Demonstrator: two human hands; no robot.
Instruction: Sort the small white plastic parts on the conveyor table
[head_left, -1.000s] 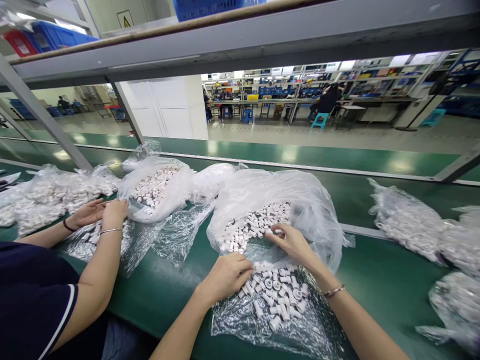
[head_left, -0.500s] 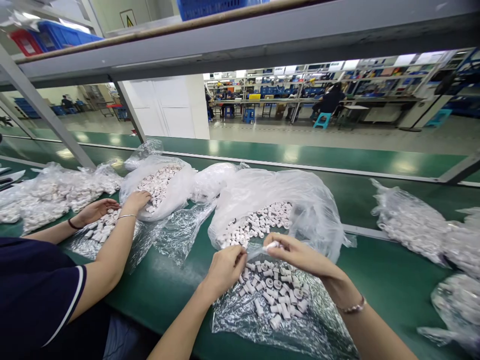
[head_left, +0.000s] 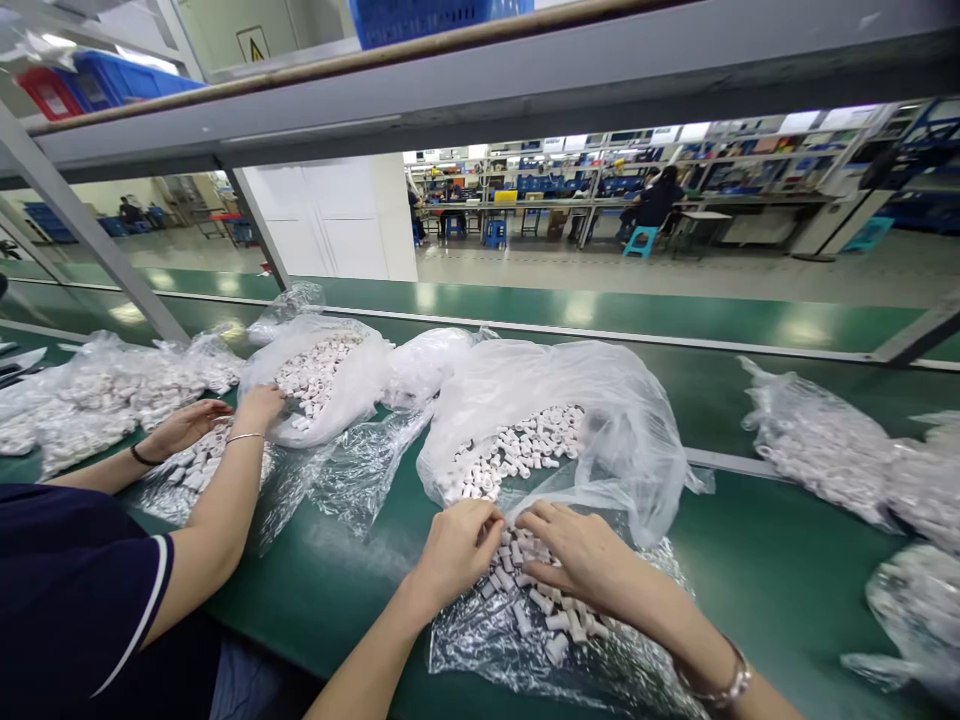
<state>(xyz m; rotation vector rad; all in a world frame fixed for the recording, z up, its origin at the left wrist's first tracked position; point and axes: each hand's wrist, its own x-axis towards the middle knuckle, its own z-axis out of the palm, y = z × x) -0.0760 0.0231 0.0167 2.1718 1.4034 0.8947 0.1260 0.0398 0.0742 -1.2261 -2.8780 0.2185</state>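
Left hand (head_left: 459,550): thumb and fingertips pinched together at the upper left edge of a crinkled clear plastic sheet (head_left: 480,645); whether anything sits between the tips I cannot tell.
Right hand (head_left: 592,565): palm down and released, thumb parted from the fingers, with pieces showing in the gap (a silver bracelet (head_left: 739,682) circles this wrist).
Pile beneath it: small white plastic tubular pieces (head_left: 556,650), heaped loosely on the clear plastic sheet, partly covered by the right hand.
Green table: a smooth, flat surface (head_left: 352,590) under the clear plastic sheet and the bags.
Large bag: a translucent white plastic bag (head_left: 525,375) just beyond both hands, its mouth gaping toward the person, more white pieces (head_left: 536,445) spread inside.
Neighbour on the left: a co-worker in a navy short sleeve with white trim (head_left: 82,580), one hand (head_left: 261,405) at the side of a second translucent white bag (head_left: 367,365), the other (head_left: 187,428) above white pieces on clear plastic.
Far right: filled clear plastic bags (head_left: 825,455) bunched together, well apart from the right hand.
Far left: more filled clear bags (head_left: 82,425), beyond the co-worker's hands.
Overhead: a long grey shelf (head_left: 480,100) carrying a blue plastic basket (head_left: 442,22).
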